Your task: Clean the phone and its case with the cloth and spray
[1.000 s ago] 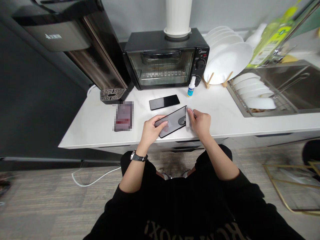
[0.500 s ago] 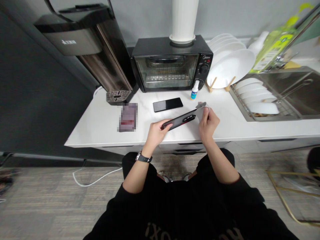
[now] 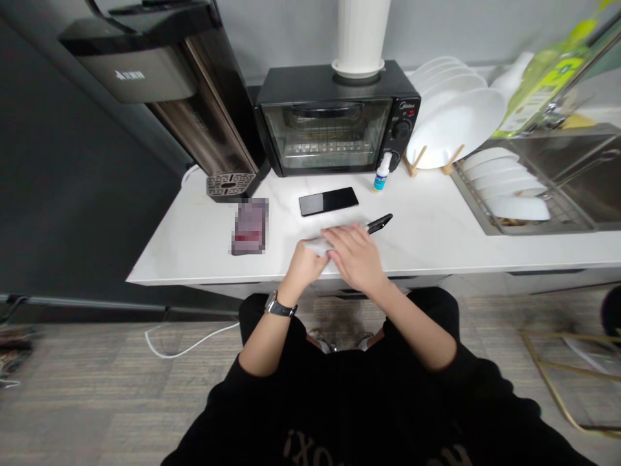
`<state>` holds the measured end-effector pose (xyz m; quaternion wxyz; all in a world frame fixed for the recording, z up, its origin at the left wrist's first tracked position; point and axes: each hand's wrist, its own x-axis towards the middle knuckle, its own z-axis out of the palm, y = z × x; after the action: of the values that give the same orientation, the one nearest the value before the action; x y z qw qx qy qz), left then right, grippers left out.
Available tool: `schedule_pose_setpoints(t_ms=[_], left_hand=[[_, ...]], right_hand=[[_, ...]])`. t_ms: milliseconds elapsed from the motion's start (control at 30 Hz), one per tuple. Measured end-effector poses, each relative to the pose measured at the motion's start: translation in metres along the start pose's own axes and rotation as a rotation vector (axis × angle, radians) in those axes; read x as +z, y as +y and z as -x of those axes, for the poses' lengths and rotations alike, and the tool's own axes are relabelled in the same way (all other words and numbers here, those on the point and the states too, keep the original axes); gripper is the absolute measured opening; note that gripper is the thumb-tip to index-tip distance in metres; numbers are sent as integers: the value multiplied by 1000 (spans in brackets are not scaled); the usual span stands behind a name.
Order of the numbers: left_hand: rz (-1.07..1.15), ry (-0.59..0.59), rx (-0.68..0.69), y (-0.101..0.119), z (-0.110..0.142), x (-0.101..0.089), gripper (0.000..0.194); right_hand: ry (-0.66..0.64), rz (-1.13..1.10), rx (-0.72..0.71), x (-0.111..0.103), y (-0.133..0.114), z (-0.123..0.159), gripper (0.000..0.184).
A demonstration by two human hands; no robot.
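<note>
My left hand (image 3: 306, 266) grips a dark phone case (image 3: 380, 224) by its near left end, above the counter's front edge. Only the far right end with the camera cutout shows past my fingers. A light grey cloth (image 3: 317, 245) lies over the left part of the case. My right hand (image 3: 358, 257) presses this cloth onto the case, fingers stretched across it, hiding most of both. Just behind, a black smartphone (image 3: 328, 201) lies flat on the white counter (image 3: 436, 239). A small spray bottle (image 3: 381, 173) with a blue label stands upright beyond it.
A toaster oven (image 3: 334, 116) stands at the back, with a white cylindrical container (image 3: 361, 39) on top. Left are a drinks dispenser (image 3: 160, 77) and a pixelated purple packet (image 3: 250, 226). White plates (image 3: 453, 129) in a rack and a sink (image 3: 577, 175) are to the right.
My right hand has moved left with the cloth, from beside the case's right end to over its left part. My left hand keeps its grip on the case.
</note>
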<state>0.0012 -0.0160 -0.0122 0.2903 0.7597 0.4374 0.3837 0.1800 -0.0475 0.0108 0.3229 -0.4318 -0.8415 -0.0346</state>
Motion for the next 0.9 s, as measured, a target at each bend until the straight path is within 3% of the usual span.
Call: schedule_pose_setpoints(t_ms=[100,167,267,367,433,533,600,667,767,833,900], left_hand=[[33,-21,69,10,-1,1,26],[53,-36,111,14,-1,2,30],[-28,-32,109,10,-1,3,21],[-127,-25,97,2,0,0,17],[-138,-40,104,0,1,-3,21],[-55,-73,128,6,0,-4,17],[19,-91,152,13,-2,-2,24],[54,-96,165,16,-3,1,30],[9,-84,145,11,-3,3,20],[-31,-70,123,4,-2,2,18],[-45,-55,111,-2,-1,-1,17]], right_hand=[[97,104,215,-14,47,1,45],[168,136,314,-19,57,1,47],[203,86,263,-11,29,1,41],[107,0,60,-1,-8,0,37],[37,-5,-4,-2,-9,0,38],[14,65,111,-15,29,2,41],[81,120,269,-25,59,5,46],[167,142,366,-27,68,5,47],[188,73,289,-14,32,1,42],[106,-6,129,0,-7,-5,39],[54,-31,62,9,-31,-11,41]])
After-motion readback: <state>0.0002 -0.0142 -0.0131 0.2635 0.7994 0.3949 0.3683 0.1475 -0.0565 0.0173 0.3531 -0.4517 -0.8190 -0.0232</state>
